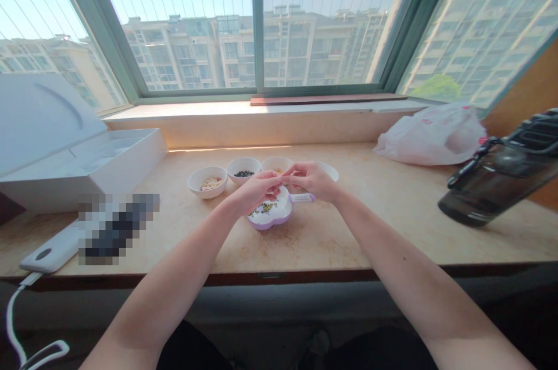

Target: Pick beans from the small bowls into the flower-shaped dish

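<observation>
We have the left hand [255, 192] and right hand [311, 179] raised close together at the middle of the table [331, 230], fingers curled nearly shut, with the fingertips [285, 175] meeting in a pinch. We can't tell if anything small sits between them, since the fingers hide that spot.

Right below the left hand is a white dish [272, 220] with a purple rim and a short handle, holding small green and dark seeds. The hand overlaps it in view; we can't tell if they touch.

Behind the hands stand small white bowls in a row: a first bowl [207, 182] with pale slices and red bits, a second bowl [243, 172] with black beans, a third bowl [276, 163] with something orange, mostly hidden, and a fourth bowl [329, 170], just beside the right hand, showing only its rim.

Around them on the table: to the left, a white box [100, 169] with its lid up and a white power bank [47, 248] with a cable, next to a pixelated patch [117, 229]. To the right, a plastic bag [429, 136] and a dark water bottle [501, 178] lying tilted. Beyond it all is a window [257, 21] — apartment blocks outside.
</observation>
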Demonstrator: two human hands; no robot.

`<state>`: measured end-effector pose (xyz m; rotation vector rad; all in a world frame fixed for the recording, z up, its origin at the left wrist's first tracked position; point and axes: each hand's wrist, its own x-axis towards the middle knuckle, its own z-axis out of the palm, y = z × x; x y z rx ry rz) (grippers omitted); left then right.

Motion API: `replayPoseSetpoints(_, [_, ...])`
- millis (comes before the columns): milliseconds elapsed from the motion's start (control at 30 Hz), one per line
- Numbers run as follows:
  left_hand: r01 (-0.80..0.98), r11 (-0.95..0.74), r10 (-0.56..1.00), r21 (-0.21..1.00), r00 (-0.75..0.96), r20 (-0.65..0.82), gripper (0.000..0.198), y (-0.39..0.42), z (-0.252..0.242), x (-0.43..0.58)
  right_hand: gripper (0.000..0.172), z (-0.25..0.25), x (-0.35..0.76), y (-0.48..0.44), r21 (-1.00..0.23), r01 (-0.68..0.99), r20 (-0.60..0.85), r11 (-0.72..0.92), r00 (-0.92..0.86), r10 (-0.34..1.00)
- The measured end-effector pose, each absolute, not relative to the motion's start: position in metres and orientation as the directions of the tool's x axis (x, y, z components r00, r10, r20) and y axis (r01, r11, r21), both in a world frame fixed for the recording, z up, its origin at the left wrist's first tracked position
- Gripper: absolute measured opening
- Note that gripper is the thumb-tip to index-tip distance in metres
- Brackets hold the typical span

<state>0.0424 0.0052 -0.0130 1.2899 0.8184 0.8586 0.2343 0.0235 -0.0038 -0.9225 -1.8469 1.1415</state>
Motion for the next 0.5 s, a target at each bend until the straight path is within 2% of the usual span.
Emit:
replayPoseSetpoints(100, [0.02, -0.024, 0.895, 1.0, 0.445, 0.012, 0.036, 0.01, -0.016, 0.041, 0.039, -0.007, 0.235, 0.026, -0.912, 0.183, 0.252, 0.366, -0.452, 0.856])
replayPoseSetpoints(200, [0.256, -0.198, 0.907, 0.946, 0.413, 0.078, 0.032, 0.014, -0.019, 0.038, 0.038, -0.01, 0.235, 0.029, -0.902, 0.176, 0.293, 0.394, -0.421, 0.859])
replayPoseSetpoints(333, [0.551, -0.48, 0.849, 0.682, 0.489, 0.201, 0.015, 0.016, -0.019, 0.03, 0.038, -0.013, 0.235, 0.034, -0.911, 0.161, 0.291, 0.379, -0.398, 0.87])
replayPoseSetpoints(400, [0.607, -0.571, 0.796, 0.553, 0.575, 0.191, 0.013, 0.016, -0.018, 0.027, 0.038, -0.013, 0.236, 0.035, -0.935, 0.108, 0.266, 0.337, -0.412, 0.871])
replayPoseSetpoints(500, [0.643, -0.603, 0.768, 0.471, 0.628, 0.127, 0.009, 0.017, -0.019, 0.025, 0.038, -0.013, 0.239, 0.034, -0.976, 0.011, 0.188, 0.218, -0.468, 0.863])
